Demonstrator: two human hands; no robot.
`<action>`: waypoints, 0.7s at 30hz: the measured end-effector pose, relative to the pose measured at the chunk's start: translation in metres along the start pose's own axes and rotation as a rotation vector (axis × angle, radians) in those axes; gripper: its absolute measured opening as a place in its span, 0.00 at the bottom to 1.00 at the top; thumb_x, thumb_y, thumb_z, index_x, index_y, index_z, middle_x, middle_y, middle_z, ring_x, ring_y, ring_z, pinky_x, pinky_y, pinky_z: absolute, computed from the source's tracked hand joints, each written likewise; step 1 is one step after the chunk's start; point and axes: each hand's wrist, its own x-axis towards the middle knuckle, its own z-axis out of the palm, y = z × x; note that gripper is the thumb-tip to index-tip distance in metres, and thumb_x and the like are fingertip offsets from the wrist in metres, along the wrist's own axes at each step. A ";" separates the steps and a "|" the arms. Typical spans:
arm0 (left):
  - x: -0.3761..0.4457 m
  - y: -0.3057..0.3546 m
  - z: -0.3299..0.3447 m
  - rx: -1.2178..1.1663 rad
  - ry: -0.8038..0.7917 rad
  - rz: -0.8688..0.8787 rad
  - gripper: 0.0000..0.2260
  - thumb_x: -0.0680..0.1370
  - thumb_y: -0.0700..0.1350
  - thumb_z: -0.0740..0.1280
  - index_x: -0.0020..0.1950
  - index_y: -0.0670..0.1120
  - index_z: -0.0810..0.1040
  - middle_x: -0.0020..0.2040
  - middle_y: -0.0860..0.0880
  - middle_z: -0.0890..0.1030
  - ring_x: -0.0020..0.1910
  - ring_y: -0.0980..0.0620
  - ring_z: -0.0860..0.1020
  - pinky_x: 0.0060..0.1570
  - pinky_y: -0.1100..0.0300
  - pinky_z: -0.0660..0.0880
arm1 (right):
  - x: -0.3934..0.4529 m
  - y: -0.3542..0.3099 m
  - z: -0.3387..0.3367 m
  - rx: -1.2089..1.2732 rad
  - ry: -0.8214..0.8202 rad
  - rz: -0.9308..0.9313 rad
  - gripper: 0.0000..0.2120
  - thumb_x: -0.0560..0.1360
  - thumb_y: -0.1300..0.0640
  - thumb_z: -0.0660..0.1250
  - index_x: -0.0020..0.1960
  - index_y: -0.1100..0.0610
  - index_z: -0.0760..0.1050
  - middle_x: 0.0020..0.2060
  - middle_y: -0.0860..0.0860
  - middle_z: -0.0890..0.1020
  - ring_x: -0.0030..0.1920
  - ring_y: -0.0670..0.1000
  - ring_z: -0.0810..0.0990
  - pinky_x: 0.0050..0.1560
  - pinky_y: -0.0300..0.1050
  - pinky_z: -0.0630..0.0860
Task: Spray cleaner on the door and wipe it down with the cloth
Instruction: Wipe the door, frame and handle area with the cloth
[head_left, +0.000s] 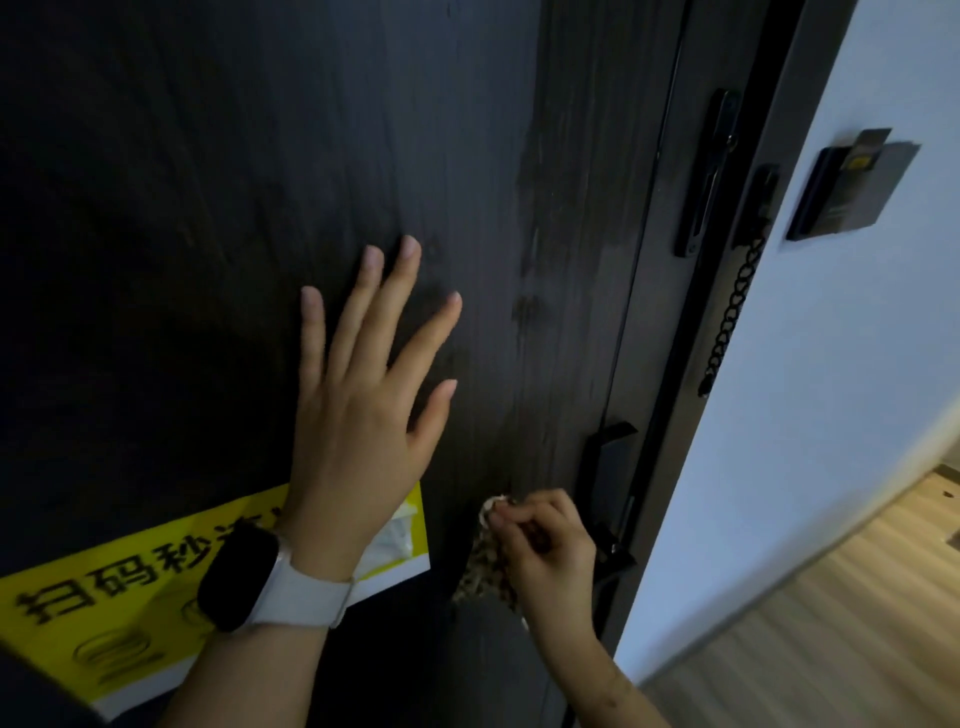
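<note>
Two hands meet the dark door (260, 156): left hand (358, 415) flat, fingers spread, above a yellow sign (104, 597) reading "扫码秒"; right hand (545, 551) pinches the cloth (485, 574) beside the handle (605, 483).

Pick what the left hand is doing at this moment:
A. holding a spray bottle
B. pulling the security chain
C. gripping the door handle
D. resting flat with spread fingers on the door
D: the left hand lies open, fingers spread, against the dark door, while the right hand holds the cloth near the door handle.
</note>
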 end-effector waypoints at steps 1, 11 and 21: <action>-0.010 0.000 -0.003 -0.102 0.000 0.021 0.21 0.77 0.44 0.66 0.71 0.47 0.72 0.78 0.45 0.60 0.78 0.45 0.54 0.76 0.44 0.47 | -0.005 -0.005 -0.007 0.055 0.002 0.067 0.15 0.69 0.68 0.74 0.35 0.48 0.80 0.39 0.45 0.77 0.42 0.46 0.79 0.43 0.31 0.72; -0.169 0.038 -0.010 -0.973 -0.525 -0.827 0.18 0.71 0.52 0.72 0.60 0.59 0.76 0.57 0.66 0.79 0.58 0.68 0.75 0.54 0.75 0.71 | -0.055 -0.058 -0.034 0.595 -0.217 0.530 0.15 0.71 0.63 0.68 0.55 0.53 0.82 0.48 0.53 0.84 0.52 0.50 0.83 0.51 0.43 0.78; -0.185 0.017 -0.059 -1.037 -0.299 -1.152 0.12 0.78 0.36 0.64 0.40 0.49 0.80 0.29 0.53 0.77 0.24 0.62 0.70 0.23 0.72 0.64 | -0.072 -0.060 -0.045 0.107 -0.380 0.364 0.09 0.77 0.65 0.66 0.49 0.54 0.82 0.37 0.44 0.85 0.41 0.42 0.82 0.41 0.32 0.76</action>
